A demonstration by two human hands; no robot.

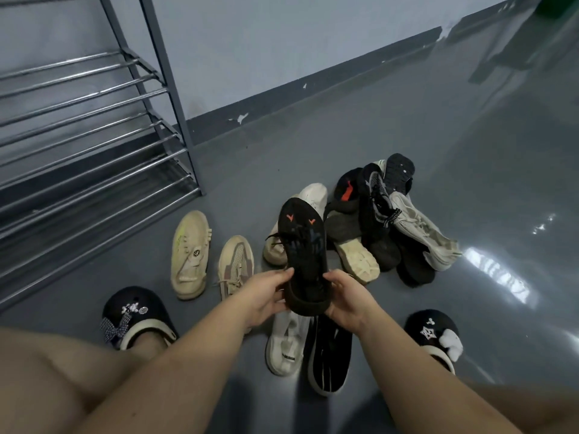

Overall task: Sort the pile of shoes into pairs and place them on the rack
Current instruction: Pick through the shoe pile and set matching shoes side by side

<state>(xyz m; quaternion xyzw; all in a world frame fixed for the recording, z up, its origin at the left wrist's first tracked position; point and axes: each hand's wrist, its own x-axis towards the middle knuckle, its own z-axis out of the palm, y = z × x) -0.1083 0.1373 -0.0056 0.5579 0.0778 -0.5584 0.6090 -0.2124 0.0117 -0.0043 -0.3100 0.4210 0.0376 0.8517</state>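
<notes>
Bare knees and arms fill the bottom, cut off by the edge, so little of the person shows. Both feet sit in black clogs, the left clog (138, 317) with a checked bow and the right clog (434, 335) with a white charm; each is partly hidden by a leg or arm.

Between the arms lie a white sneaker (286, 346) and a black striped shoe (329, 358), side by side and touching. Their far ends are hidden under the hands.

Both hands hold up one black shoe (305, 255), its sole facing the person. The left hand (266, 296) grips its left side and the right hand (346, 299) grips its right side, near the heel. Its top cannot be seen, only loose laces poking out.

Left of it, two tan shoes rest on the grey floor (470, 158): a cream sneaker (190, 255) and a beige mesh sneaker (235, 264), whose near end is hidden by the left wrist.

Behind the held shoe sits the pile of shoes (385, 227), black, grey and pale ones all tangled. It is hard to tell where one stops and the next starts.

Farther left stands the rack (94, 120), its shiny bars cut off by the picture's edge, against a pale wall (282, 42).
</notes>
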